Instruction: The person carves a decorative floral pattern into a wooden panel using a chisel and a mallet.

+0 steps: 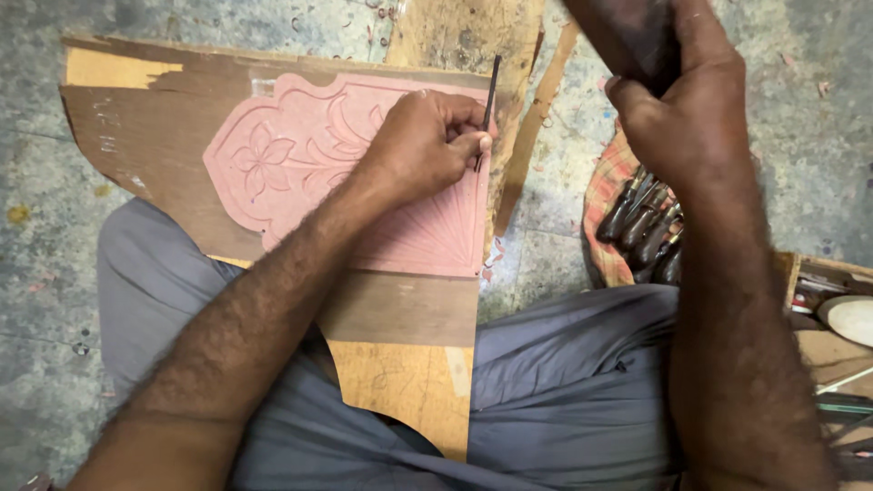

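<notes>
Pink carved panel (364,173) lies on wooden board (182,155) across lap. Left hand (427,141) pinches thin chisel (489,100) near-upright at panel's right edge. Right hand (682,100) clenched round dark mallet handle (637,36), raised right of chisel.

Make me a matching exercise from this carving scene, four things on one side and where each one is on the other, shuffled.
Things:
1. thin dark metal chisel
2. dark wooden mallet
3. pink carved flower panel
4. bundle of dark-handled carving tools

Places:
A. on the checked cloth
B. gripped in the left hand
C. on the brown wooden board
D. raised in the right hand

Pairs: 1-B, 2-D, 3-C, 4-A
</notes>
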